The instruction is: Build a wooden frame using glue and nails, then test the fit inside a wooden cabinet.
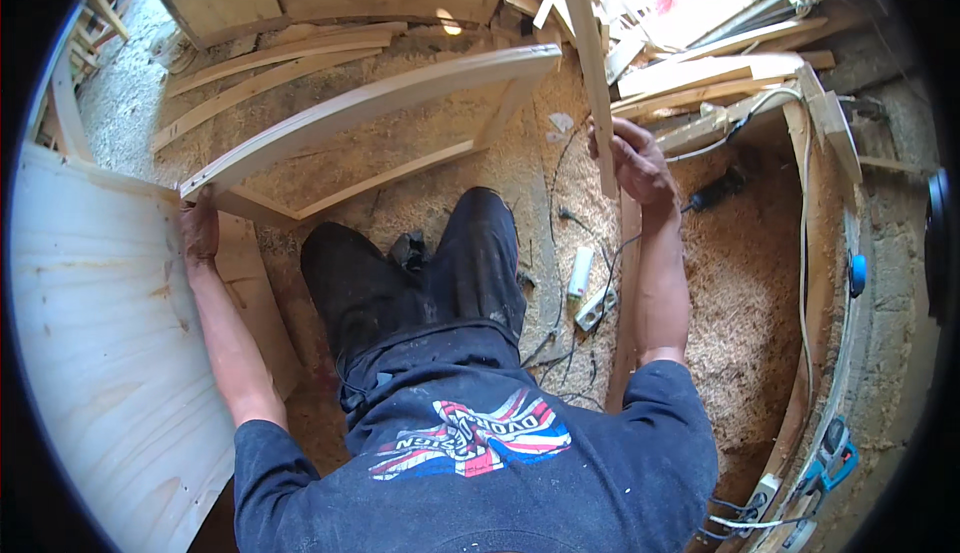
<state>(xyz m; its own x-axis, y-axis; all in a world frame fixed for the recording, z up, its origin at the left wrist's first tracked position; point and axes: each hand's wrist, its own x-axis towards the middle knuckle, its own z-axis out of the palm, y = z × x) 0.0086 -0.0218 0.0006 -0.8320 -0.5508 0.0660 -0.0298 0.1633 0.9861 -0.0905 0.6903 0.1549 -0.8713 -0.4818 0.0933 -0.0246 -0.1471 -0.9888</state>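
A pale wooden frame (372, 99) stands in front of my knees, its long top rail running from left up to the right. My left hand (200, 230) is closed on the frame's near left corner, though most of its fingers are hidden by the wood. In my right hand (642, 161) is the lower end of a long wooden slat (588, 43), gripped between thumb and fingers. The slat rises steeply past the frame's right end and leaves the view at the top. A small gap shows between slat and frame.
A large plywood panel (95, 323) stands at my left. Curved strips (270, 73) lie on the sawdust-covered floor beyond the frame. To the right are a power strip (597, 308) with cables, a black power tool (716, 189), and a blue tool (832, 456). Scrap wood (735, 65) is piled far right.
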